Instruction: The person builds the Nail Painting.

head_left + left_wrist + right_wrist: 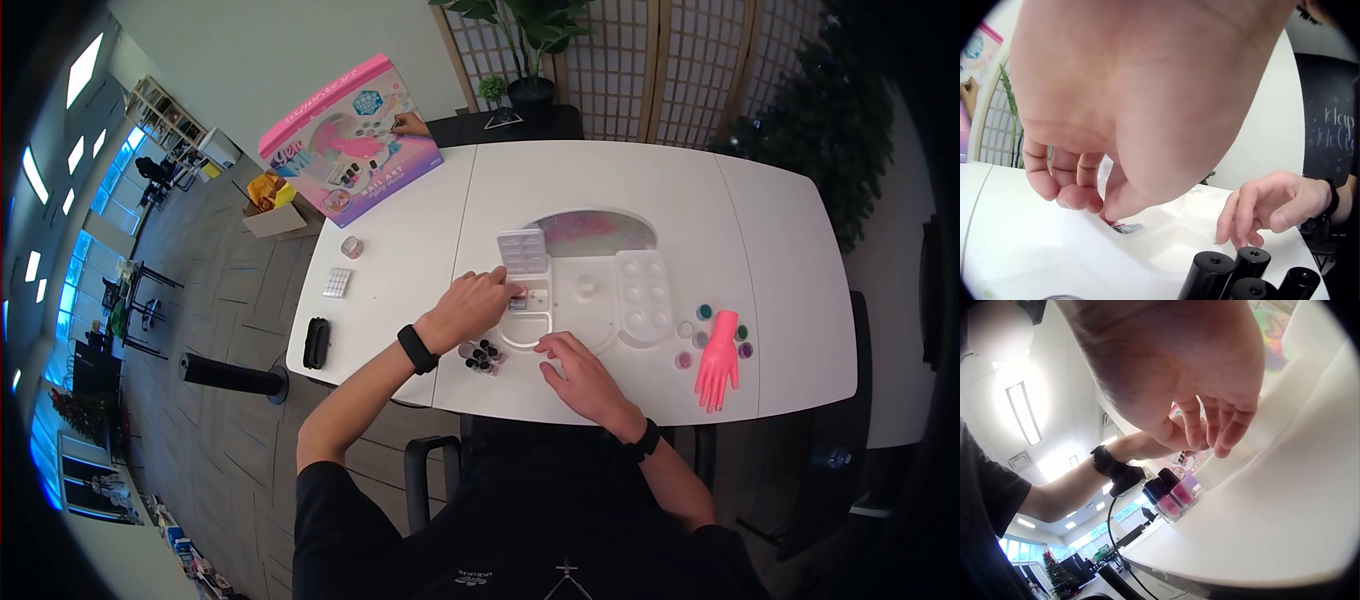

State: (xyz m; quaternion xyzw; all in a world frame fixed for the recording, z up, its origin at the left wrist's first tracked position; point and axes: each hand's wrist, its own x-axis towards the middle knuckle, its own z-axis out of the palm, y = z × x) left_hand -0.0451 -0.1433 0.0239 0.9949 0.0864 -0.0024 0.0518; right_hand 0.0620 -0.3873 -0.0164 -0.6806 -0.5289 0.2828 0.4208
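My left hand (472, 302) reaches into a small compartment of the white nail-art tray (585, 325). Its thumb and fingertips pinch a small shiny printed piece (1127, 229), partly hidden by the fingers. Beside that compartment the tray's clear lid (523, 251) stands raised. My right hand (583, 380) hovers at the tray's front edge, fingers loosely bent and holding nothing. Close to the left wrist stand several nail polish bottles (1171, 499) with black caps (1215, 265).
A pink model hand (718, 362) lies at the right among several small round pots (705, 312). The nail-art box (350, 140) stands at the back left. Along the left side are a small jar (352, 247), a white gridded block (337, 283) and a black case (316, 343).
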